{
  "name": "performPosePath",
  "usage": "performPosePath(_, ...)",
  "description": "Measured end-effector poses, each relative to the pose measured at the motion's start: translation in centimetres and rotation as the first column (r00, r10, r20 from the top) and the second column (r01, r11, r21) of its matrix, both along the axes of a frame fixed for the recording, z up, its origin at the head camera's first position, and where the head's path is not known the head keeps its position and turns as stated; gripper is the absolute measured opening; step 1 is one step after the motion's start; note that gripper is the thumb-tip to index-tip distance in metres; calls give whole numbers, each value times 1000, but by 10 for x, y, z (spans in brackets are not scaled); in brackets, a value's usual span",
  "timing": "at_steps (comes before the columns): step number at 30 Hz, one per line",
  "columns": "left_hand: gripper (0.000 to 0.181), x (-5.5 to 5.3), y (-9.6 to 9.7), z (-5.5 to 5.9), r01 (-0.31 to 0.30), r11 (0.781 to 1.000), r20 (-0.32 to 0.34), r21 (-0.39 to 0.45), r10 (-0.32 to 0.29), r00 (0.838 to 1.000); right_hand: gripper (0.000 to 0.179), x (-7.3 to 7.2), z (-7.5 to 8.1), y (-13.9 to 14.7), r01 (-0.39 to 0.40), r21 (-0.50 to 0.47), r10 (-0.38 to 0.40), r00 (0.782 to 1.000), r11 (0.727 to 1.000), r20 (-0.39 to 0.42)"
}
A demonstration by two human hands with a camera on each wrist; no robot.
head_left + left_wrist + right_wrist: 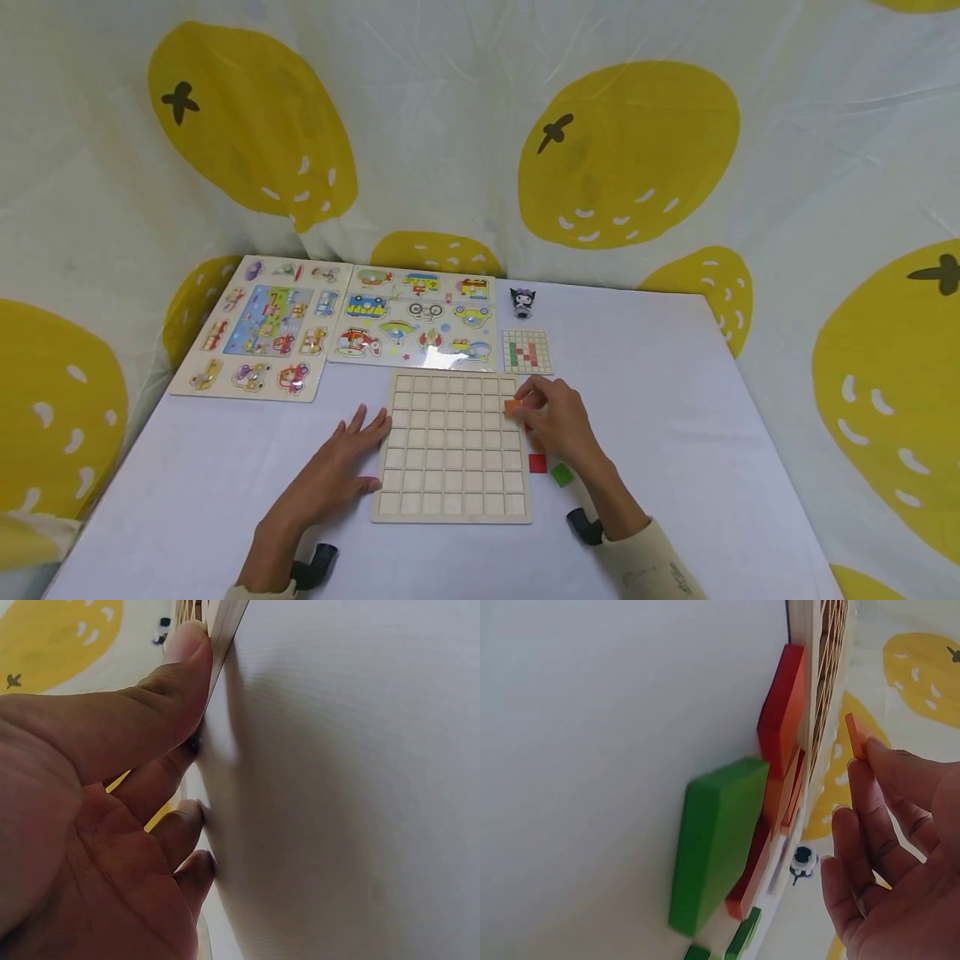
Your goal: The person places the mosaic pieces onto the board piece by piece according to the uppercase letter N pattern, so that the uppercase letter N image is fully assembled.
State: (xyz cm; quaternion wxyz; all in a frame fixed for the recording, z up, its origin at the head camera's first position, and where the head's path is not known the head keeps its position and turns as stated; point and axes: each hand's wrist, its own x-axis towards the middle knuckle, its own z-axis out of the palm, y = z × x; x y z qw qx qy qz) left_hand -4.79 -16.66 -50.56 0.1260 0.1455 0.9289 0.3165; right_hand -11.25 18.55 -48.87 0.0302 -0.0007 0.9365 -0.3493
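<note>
A pale wooden grid board (435,447) lies on the white table, its square cells bare. My left hand (341,467) rests along the board's left edge, fingers spread, the thumb against the side in the left wrist view. Between thumb and fingertips my right hand (558,421) pinches an orange square tile (857,736), held raised over the board's upper right edge. Beside the board's right edge lie a red tile (537,463) and a green tile (562,475). More orange, red and green tiles show in the right wrist view, partly hidden under the right hand in the head view.
A small pattern card (527,352) with red and green squares lies behind the board, near a small black-and-white figurine (522,302). Two picture puzzle boards, one with a blue scene (268,321) and one with vehicles (420,321), lie at the back left. A lemon-print curtain (435,125) hangs behind.
</note>
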Motion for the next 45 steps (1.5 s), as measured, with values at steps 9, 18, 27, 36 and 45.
performPosePath(9,98,1,-3,-1,7,1000,-12,8,-7,1000,20,-1,-3,-13,-52,-11,52,998,999,-18)
performPosePath(18,98,1,-2,1,16,1000,-13,8,-16,1000,17,-5,0,-26,-75,5,75,997,997,-2)
performPosePath(27,98,1,-2,2,10,1000,-14,11,-9,1000,15,-13,1,-36,-70,19,70,998,997,8)
performPosePath(36,98,1,-3,1,14,1000,-20,5,-14,1000,13,-15,0,-43,-92,4,92,995,996,34)
performPosePath(45,98,1,-1,2,9,1000,-22,17,-9,1000,12,-10,-1,-46,-151,28,150,988,988,46)
